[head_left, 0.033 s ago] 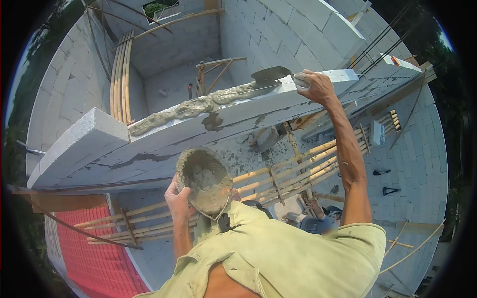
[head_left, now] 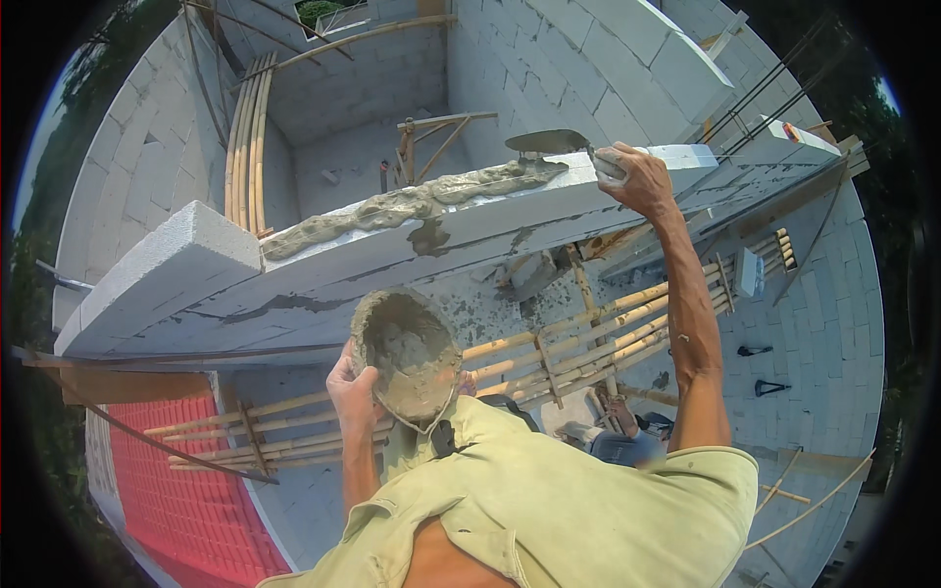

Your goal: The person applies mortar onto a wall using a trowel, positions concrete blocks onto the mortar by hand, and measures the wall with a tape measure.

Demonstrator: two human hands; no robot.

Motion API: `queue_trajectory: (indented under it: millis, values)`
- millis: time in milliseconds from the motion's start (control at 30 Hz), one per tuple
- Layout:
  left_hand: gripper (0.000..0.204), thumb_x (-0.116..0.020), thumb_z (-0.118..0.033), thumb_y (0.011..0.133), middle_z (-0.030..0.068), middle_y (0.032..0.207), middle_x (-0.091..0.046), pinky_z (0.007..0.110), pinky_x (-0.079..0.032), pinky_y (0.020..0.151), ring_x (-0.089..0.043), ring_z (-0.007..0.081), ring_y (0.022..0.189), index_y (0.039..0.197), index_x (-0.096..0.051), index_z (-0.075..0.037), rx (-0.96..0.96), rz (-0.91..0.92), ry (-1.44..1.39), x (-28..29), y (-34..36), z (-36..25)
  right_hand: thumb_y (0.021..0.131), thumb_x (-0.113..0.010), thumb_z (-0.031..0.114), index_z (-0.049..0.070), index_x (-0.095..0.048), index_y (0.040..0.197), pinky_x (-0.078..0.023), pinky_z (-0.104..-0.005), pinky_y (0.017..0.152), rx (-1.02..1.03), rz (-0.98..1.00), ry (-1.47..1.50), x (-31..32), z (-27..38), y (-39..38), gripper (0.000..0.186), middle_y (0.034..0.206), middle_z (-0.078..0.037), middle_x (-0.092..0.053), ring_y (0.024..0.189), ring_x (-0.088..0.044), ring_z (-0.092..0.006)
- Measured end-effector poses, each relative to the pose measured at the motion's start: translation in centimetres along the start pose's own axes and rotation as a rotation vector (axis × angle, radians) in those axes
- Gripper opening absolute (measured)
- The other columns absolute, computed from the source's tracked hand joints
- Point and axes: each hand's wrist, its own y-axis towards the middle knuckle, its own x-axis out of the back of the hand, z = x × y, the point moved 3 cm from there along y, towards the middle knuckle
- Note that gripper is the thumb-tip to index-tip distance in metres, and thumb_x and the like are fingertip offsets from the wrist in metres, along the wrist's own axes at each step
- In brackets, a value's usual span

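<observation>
The left hand [head_left: 354, 394] clasps the side of a mortar bucket [head_left: 362, 325] before the pale block wall [head_left: 343, 269], and the right hand [head_left: 640, 183] has fingers wrapped round a trowel [head_left: 547, 142], blade near the right end of the mortar bed [head_left: 387, 209].

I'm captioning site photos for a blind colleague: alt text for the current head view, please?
A person's right hand holds a trowel near the right end of a strip of grey mortar atop a pale block wall, while the left hand holds a mortar-caked bucket. Bamboo poles and a red ribbed surface show below.
</observation>
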Motion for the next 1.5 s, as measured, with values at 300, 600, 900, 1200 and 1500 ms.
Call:
queue_trajectory:
  millis: [300,600,900,1200,1500]
  values:
    - [0.013,-0.066,-0.002,0.073,-0.004,0.076,-0.05,0.027,-0.034,0.061,-0.041,0.0067,0.07,0.07,-0.054,0.0,-0.234,-0.071,0.329,0.3,1.1,0.1,0.08,-0.076,0.018,0.005,-0.075,0.109,-0.059,-0.0417,0.076,0.08,0.467,0.325,-1.4,20.5,-8.6,0.032,0.099,-0.011,-0.07,0.084,-0.073,-0.0297]
    - [0.018,-0.068,-0.004,0.073,-0.003,0.069,-0.042,0.029,-0.033,0.06,-0.037,0.0078,0.067,0.07,-0.051,0.0,-0.29,0.007,0.411,-1.1,2.7,-1.2,0.091,-0.068,0.021,0.0,-0.069,0.096,-0.059,-0.0471,0.068,-0.057,0.585,0.33,-9.4,29.0,-15.6,0.022,0.094,-0.019,-0.071,0.077,-0.074,-0.0373]
    - [0.015,-0.065,0.002,0.078,-0.0074,0.075,-0.051,0.024,-0.034,0.059,-0.041,0.003,0.066,0.071,-0.054,-0.005,-0.202,0.013,0.278,0.5,3.5,-2.7,0.101,-0.055,0.028,-0.005,-0.069,0.098,-0.05,-0.0435,0.062,-0.569,0.961,0.981,-13.7,30.2,-16.7,0.036,0.071,-0.013,-0.068,0.061,-0.066,-0.0253]
    - [0.016,-0.067,0.006,0.081,-0.0028,0.077,-0.063,0.023,-0.044,0.06,-0.053,0.005,0.065,0.078,-0.058,-0.007,-0.078,-0.085,-0.166,7.2,3.9,-1.8,0.093,-0.056,0.023,-0.002,-0.066,0.118,-0.046,-0.0296,0.058,-0.612,0.73,1.496,-8.6,36.2,-13.0,0.036,0.082,-0.006,-0.063,0.066,-0.059,-0.0124]
    - [0.016,-0.066,0.008,0.077,0.0007,0.077,-0.065,0.025,-0.044,0.059,-0.055,0.0082,0.063,0.081,-0.059,-0.006,-0.092,-0.242,-0.047,15.5,1.7,-0.8,0.091,-0.062,0.012,-0.006,-0.057,0.131,-0.052,-0.0387,0.078,-0.439,0.091,1.741,-11.3,50.2,-0.6,0.044,0.095,-0.013,-0.063,0.084,-0.062,-0.0226]
